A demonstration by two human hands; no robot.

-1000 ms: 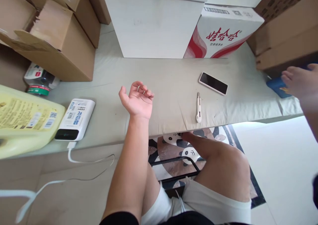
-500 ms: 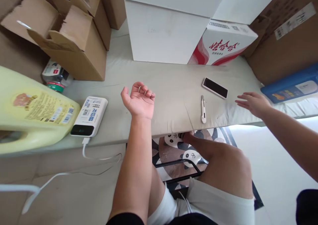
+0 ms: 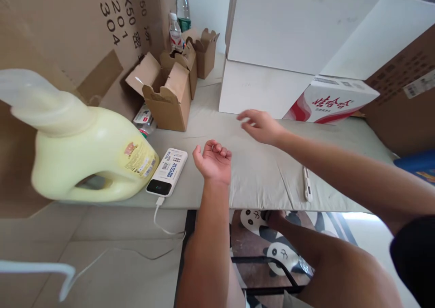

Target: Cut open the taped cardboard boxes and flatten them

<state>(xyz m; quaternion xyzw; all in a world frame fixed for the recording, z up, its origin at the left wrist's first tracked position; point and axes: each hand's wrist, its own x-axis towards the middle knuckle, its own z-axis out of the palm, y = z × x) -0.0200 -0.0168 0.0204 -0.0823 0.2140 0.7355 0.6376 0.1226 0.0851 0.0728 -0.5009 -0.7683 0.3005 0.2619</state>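
Note:
My left hand rests palm up on the cloth-covered table, fingers loosely curled, thumb apart and nothing in it. It is closest to a white power bank with a cable in its near end. Over the table near a large white box, my right hand reaches leftward, slightly blurred, with bent fingers apart and no object in them. Beneath that forearm lies a white utility knife, its far end partly covered. The dark phone seen earlier is hidden behind the arm.
A big yellow detergent jug stands at the left. Behind it are opened brown cartons and plastic bottles. A red and white box and a blue container sit to the right. A white cable hangs off the front edge.
My right hand has swept from the far right to the middle, its forearm now crossing the phone's place. The view has turned left, showing more of the jug. My left hand keeps its palm-up pose.

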